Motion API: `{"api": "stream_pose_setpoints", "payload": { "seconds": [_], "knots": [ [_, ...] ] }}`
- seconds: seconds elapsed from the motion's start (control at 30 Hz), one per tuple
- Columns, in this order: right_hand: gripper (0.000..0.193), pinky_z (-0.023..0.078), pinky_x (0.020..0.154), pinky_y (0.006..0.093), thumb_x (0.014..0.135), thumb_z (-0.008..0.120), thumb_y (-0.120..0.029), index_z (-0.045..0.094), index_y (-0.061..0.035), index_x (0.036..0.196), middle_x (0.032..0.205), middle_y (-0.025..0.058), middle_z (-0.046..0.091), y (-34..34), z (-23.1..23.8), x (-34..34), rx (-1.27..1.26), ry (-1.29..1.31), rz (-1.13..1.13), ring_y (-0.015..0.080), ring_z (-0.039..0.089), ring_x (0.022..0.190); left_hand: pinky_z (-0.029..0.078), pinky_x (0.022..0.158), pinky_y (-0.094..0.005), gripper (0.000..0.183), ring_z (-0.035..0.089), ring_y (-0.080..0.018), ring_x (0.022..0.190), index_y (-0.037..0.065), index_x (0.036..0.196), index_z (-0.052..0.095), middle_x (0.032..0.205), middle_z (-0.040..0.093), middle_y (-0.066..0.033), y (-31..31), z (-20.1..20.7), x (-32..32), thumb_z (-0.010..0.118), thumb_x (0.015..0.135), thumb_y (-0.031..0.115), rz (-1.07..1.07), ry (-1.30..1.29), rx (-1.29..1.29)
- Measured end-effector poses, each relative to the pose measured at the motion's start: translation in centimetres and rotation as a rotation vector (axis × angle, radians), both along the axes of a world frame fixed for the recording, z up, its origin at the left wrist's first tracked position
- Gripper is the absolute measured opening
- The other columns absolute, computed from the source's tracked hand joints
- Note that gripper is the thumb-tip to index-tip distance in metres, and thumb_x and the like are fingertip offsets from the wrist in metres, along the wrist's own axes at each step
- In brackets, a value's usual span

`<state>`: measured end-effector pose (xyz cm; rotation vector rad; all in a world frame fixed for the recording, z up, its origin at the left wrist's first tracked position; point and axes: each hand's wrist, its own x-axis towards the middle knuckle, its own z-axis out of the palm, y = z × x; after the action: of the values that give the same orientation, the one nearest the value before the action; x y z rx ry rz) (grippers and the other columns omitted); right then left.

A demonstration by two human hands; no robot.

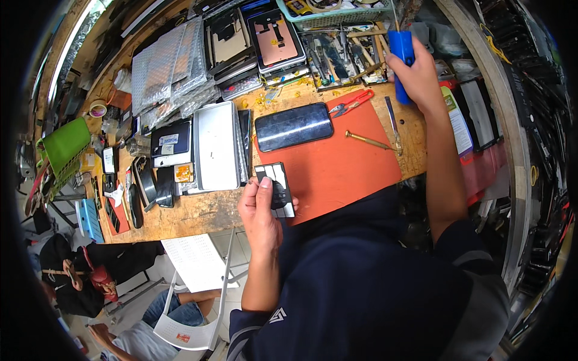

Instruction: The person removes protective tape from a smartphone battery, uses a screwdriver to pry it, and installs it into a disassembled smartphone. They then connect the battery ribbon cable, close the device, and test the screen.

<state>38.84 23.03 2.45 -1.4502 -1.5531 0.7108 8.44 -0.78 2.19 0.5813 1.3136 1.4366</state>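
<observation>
We see the left hand (260,216) closed around a flat, black and silver-white rectangular piece (280,191), with the thumb laid along its upper face and fingertips showing at its right edge. The piece sits tilted in that grasp, above the left edge of an orange-red mat (337,174); we cannot tell whether any part of it touches the mat.

We find the right hand (421,75) raised well away from the left, ahead and to its right. Its fingers are wrapped around a blue cylindrical tool (399,45), which stands nearly upright, its lower end showing below the thumb.

Just ahead of the left hand, we see a dark phone-shaped slab (294,126) lying on the mat, apart from the held piece. Between the slab and the right hand lie red-handled cutters (355,103). A brass-coloured screwdriver (368,139) lies between the two hands, nearer the body than the cutters, and a slim metal tool (394,123) lies near the right hand, on its body side. To the left of the left hand and ahead of it, we note a white tray (215,147) on the wooden bench (208,210).
</observation>
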Motion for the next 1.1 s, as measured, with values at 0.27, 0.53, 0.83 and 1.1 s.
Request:
{"api": "stream_pose_setpoints", "payload": {
  "seconds": [0.27, 0.53, 0.83, 1.1],
  "knots": [
    [0.060, 0.054, 0.071, 0.0268, 0.105, 0.065, -0.030, 0.044, 0.0000, 0.152, 0.106, 0.0089, 0.063, -13.0, 2.8, -1.2, -0.605, 0.709, 0.551, 0.0112, 0.065, 0.081, 0.061, 0.053, -0.0339, 0.038, 0.071, -0.0229, 0.059, 0.000, 0.112, 0.063, 0.078, 0.069, -0.0126, 0.7, -0.1, -0.7, 0.048, 0.114, 0.035, 0.019, -0.006, 0.012],
    [0.065, 0.055, 0.071, 0.0286, 0.110, 0.054, -0.040, 0.038, 0.0003, 0.159, 0.107, 0.0099, 0.065, -16.7, 2.3, -4.3, -0.892, 0.490, 0.993, 0.0119, 0.065, 0.079, 0.060, 0.053, -0.0293, 0.018, 0.069, -0.0156, 0.059, 0.002, 0.112, 0.064, 0.079, 0.069, -0.0059, 0.5, 0.3, -1.0, 0.060, 0.111, 0.019, -0.005, 0.119, 0.021],
    [0.066, 0.055, 0.072, 0.0289, 0.107, 0.056, -0.030, 0.038, 0.0027, 0.161, 0.110, 0.0113, 0.069, -17.2, 1.2, -4.2, -0.880, 0.470, 1.092, 0.0126, 0.065, 0.080, 0.062, 0.057, -0.0340, 0.033, 0.071, -0.0221, 0.065, -0.005, 0.122, 0.061, 0.083, 0.070, -0.0146, -0.1, 0.2, -1.9, 0.052, 0.104, 0.020, 0.025, -0.030, 0.047],
    [0.064, 0.056, 0.073, 0.0294, 0.107, 0.056, -0.027, 0.038, 0.0021, 0.161, 0.108, 0.0106, 0.070, -17.4, 1.3, -4.4, -0.892, 0.455, 1.081, 0.0126, 0.065, 0.079, 0.062, 0.056, -0.0332, 0.030, 0.072, -0.0211, 0.065, -0.004, 0.119, 0.061, 0.082, 0.070, -0.0127, 0.0, 0.3, -1.5, 0.054, 0.108, 0.023, 0.059, -0.030, 0.051]
  ]
}}
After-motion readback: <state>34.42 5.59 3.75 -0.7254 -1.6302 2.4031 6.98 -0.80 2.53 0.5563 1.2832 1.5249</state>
